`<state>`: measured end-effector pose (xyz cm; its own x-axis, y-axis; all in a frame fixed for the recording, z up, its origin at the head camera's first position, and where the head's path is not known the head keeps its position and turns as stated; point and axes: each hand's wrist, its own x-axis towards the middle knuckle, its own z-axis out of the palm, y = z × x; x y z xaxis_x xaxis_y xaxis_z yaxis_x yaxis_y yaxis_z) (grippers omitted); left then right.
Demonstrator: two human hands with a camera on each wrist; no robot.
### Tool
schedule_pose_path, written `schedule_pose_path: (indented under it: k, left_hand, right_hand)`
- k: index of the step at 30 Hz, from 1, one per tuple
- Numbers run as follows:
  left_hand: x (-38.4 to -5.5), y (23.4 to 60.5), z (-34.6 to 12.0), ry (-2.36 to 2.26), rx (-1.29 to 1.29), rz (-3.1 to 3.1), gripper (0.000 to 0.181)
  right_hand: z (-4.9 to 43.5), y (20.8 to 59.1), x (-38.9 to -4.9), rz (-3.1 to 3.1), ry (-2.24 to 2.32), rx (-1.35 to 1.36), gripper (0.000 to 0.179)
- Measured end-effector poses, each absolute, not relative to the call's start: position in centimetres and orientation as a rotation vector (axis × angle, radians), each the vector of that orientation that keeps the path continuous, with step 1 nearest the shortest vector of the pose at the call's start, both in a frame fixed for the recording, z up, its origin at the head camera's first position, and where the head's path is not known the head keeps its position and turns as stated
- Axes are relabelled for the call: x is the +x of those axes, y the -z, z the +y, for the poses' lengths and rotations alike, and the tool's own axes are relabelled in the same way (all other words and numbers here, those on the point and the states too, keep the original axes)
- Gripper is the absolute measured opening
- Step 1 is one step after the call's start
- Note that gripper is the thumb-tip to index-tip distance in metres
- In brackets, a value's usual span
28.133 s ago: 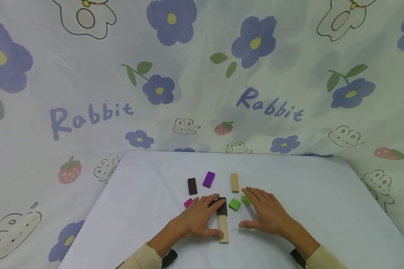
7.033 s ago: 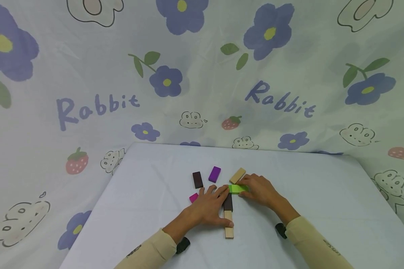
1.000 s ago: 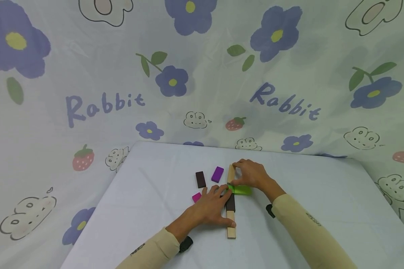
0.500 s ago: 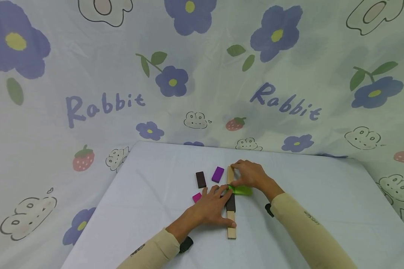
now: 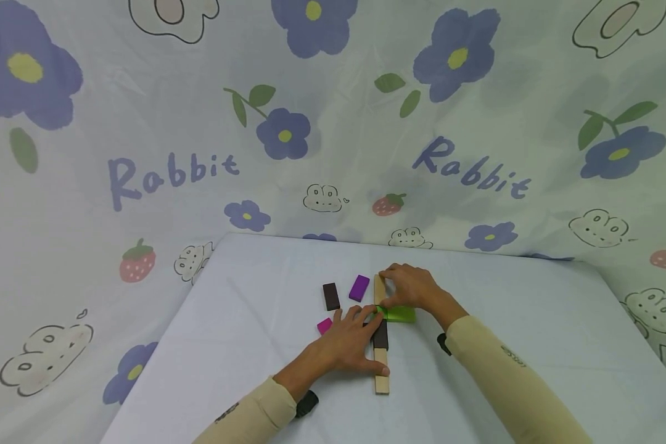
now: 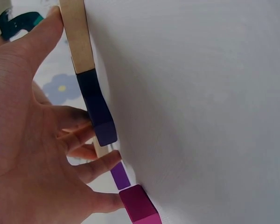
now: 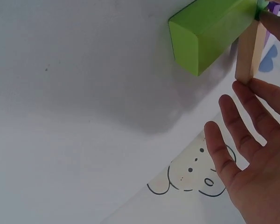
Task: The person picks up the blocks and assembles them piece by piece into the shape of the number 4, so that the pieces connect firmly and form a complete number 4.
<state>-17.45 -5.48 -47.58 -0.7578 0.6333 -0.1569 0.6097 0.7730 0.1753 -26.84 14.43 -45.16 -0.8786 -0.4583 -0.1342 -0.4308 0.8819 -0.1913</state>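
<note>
My right hand (image 5: pixel 416 288) pinches a plain wooden block (image 5: pixel 380 288) lengthwise, index fingertip at its far end and thumb near the green blocks; the right wrist view shows this wooden block (image 7: pixel 248 51) meeting them. My left hand (image 5: pixel 341 345) lies spread along a row of blocks. Its fingertips touch the green end of the row, and its thumb rests at the pale wooden part (image 5: pixel 382 385). Between these sits a dark brown block (image 5: pixel 380 336). A light green block (image 5: pixel 402 315) sticks out rightward from the row. The palm hides part of the row's left side.
Left of the row lie a purple block (image 5: pixel 359 288), another dark brown block (image 5: pixel 331 296) and a magenta block (image 5: pixel 324 325) near the left fingers. All rest on a white-covered table (image 5: pixel 244 296). A patterned cloth (image 5: pixel 333 123) hangs behind.
Earlier the green blocks lay apart, then the right hand held them at the row's end. The far wooden block has turned from slanted to in line, shifting slightly left. The left hand stays put.
</note>
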Motion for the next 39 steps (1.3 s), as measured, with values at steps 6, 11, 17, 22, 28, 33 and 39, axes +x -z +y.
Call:
schedule_pose_path:
  k: [6, 11, 17, 22, 28, 33, 39]
  left_hand:
    - [-17.4, 47.37, -5.44, -0.171, 0.972, 2.758, 0.105]
    - [-17.41, 47.43, -5.44, -0.174, 0.968, 2.759, 0.105]
    - [-17.51, 47.79, -5.45, -0.159, 0.974, 2.763, 0.105]
    - [-17.52, 47.8, -5.49, -0.156, 0.977, 2.761, 0.105]
    - [-17.5, 47.68, -5.56, -0.174, 0.976, 2.753, 0.105]
    - [-17.51, 47.68, -5.54, -0.178, 0.968, 2.752, 0.104]
    - [-17.52, 47.75, -5.52, -0.178, 0.972, 2.754, 0.104]
  right_hand:
    - [14.45, 45.36, -27.05, 2.868, 0.204, -0.686, 0.075]
    - [14.41, 45.21, -27.05, 2.862, 0.206, -0.686, 0.075]
    - [14.41, 45.14, -27.14, 2.856, 0.191, -0.693, 0.075]
    - [14.38, 45.08, -27.12, 2.847, 0.187, -0.689, 0.075]
    - [14.32, 45.0, -27.18, 2.827, 0.199, -0.677, 0.075]
    - [14.31, 44.79, -27.26, 2.801, 0.216, -0.658, 0.075]
    - [14.35, 44.62, -27.26, 2.773, 0.22, -0.679, 0.075]
